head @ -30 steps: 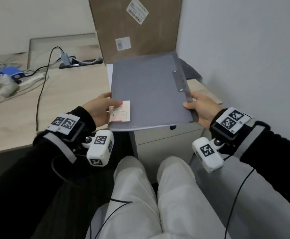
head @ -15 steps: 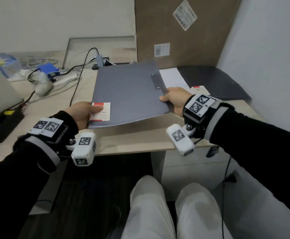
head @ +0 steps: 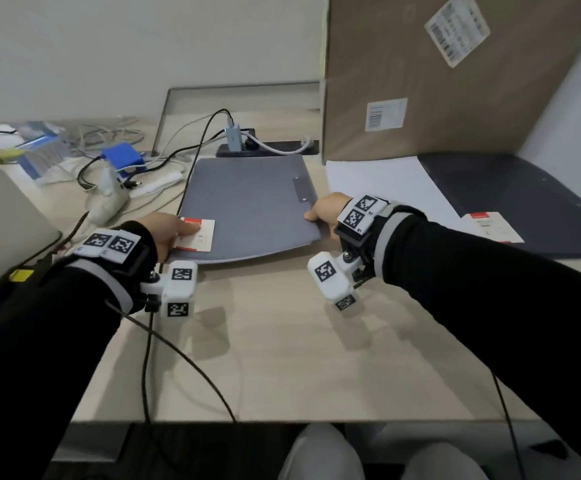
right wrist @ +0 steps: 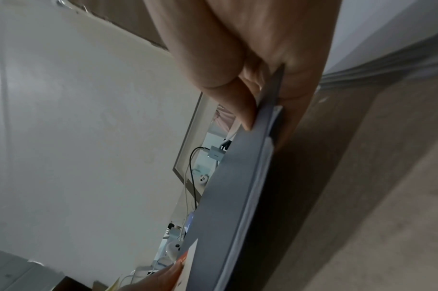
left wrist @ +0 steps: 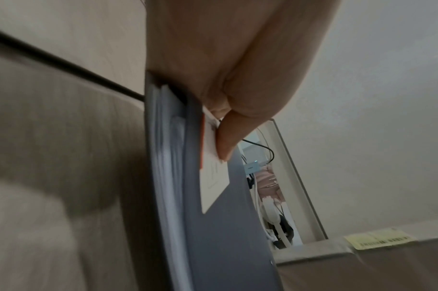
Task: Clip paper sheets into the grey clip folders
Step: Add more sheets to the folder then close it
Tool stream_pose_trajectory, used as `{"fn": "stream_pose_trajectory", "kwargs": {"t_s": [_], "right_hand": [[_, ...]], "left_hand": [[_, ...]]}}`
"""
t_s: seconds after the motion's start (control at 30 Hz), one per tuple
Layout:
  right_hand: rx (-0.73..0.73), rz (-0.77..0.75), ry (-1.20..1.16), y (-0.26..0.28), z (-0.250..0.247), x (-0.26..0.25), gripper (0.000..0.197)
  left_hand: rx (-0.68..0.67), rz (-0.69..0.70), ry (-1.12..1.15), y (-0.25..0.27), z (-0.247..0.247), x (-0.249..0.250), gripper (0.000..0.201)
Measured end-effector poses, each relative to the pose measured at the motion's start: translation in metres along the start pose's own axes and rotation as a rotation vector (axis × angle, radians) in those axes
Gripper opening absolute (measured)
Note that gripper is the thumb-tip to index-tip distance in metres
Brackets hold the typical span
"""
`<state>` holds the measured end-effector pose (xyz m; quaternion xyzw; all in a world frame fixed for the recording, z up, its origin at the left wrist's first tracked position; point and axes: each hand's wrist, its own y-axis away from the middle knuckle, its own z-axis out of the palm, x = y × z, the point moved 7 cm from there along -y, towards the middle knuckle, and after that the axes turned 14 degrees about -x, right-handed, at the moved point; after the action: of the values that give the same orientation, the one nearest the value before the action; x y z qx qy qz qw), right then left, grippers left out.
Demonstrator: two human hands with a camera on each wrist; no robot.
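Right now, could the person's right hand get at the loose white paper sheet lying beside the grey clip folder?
Probably yes, but not this instant. The right hand grips the closed grey clip folder together with the left hand. The white paper sheet lies just right of it on the desk, nothing between them.

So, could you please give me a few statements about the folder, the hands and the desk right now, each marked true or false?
1. Both hands hold the grey folder. True: the left hand pinches its near left corner, the right hand its right edge.
2. The folder lies open. False: it is closed, with paper sheets showing between its covers.
3. The left thumb presses on a red and white label. True.
4. A cardboard box stands behind the loose white paper. True.
5. The dark folder lies left of the grey one. False: it lies to the right.
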<state>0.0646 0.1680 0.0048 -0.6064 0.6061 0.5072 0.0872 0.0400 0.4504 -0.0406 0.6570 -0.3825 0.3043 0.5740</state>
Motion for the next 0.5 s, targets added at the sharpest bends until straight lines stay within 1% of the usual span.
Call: {"fn": "stream_pose_trajectory", "kwargs": {"t_s": [0.07,0.1,0.2,0.27,0.3,0.37,0.47,0.5], "right_hand": [[-0.002,0.001,0.069,-0.011,0.001,-0.003,0.039],[-0.026,0.002,0.101,-0.012,0.005,-0.008,0.039],[-0.009,0.049,0.176,-0.020,0.006,-0.009,0.041],[0.002,0.062,0.195,-0.023,0.006,-0.010,0.045],[0.013,0.063,0.184,-0.023,0.006,-0.009,0.047],[0.004,0.068,0.165,-0.022,0.008,-0.010,0.050],[-0.003,0.063,0.173,-0.022,0.008,-0.010,0.056],[-0.007,0.062,0.160,-0.022,0.008,-0.009,0.057]], "left_hand": [[0.021,-0.025,-0.038,-0.008,-0.004,-0.001,0.013],[0.034,-0.028,-0.060,-0.010,-0.005,-0.001,0.010],[0.115,0.020,-0.100,-0.016,-0.016,0.006,0.004],[0.170,0.041,-0.149,-0.020,-0.024,0.008,0.022],[0.176,0.046,-0.158,-0.023,-0.027,0.007,0.024],[0.168,0.034,-0.167,-0.026,-0.023,0.004,0.007],[0.206,0.035,-0.146,-0.025,-0.025,0.002,0.020],[0.206,0.034,-0.142,-0.026,-0.026,0.002,0.020]]}}
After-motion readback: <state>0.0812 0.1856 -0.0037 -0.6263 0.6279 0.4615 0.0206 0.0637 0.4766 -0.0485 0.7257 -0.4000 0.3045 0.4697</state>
